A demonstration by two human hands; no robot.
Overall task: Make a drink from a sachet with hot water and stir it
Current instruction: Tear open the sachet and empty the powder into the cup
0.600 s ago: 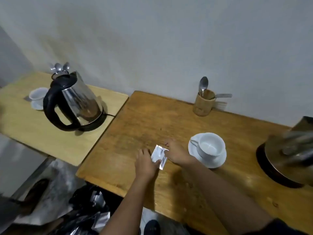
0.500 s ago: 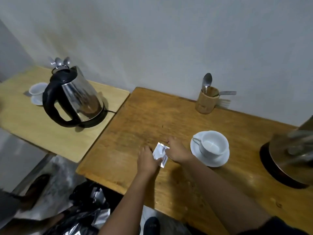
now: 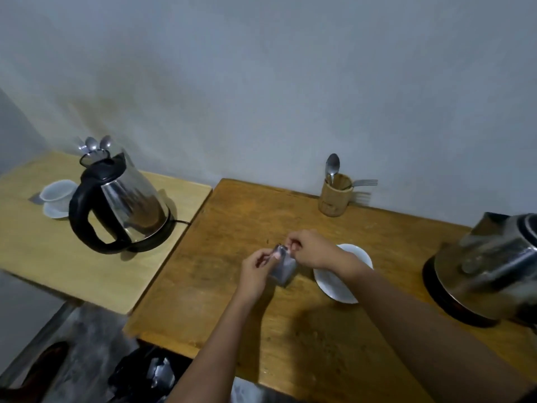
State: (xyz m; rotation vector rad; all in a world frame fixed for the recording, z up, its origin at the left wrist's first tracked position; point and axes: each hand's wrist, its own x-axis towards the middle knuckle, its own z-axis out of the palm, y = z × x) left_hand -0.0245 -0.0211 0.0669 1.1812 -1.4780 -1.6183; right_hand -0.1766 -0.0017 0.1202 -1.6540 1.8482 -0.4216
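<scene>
Both hands hold the sachet (image 3: 283, 266) up off the table (image 3: 232, 228). The left hand (image 3: 257, 271) and right hand (image 3: 312, 248) pinch its top.

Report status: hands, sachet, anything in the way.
Left hand and right hand both pinching sachet at its top, lifted off table. Sachet looks unopened. Saucer partly behind right wrist; nothing blocking.

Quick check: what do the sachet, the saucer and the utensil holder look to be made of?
Sachet: likely foil or metallised film, silvery with a dull sheen. Saucer: probably glazed ceramic, white and smooth. Utensil holder: seemingly bamboo or wood, tan and matte, with a grainy look.
</scene>
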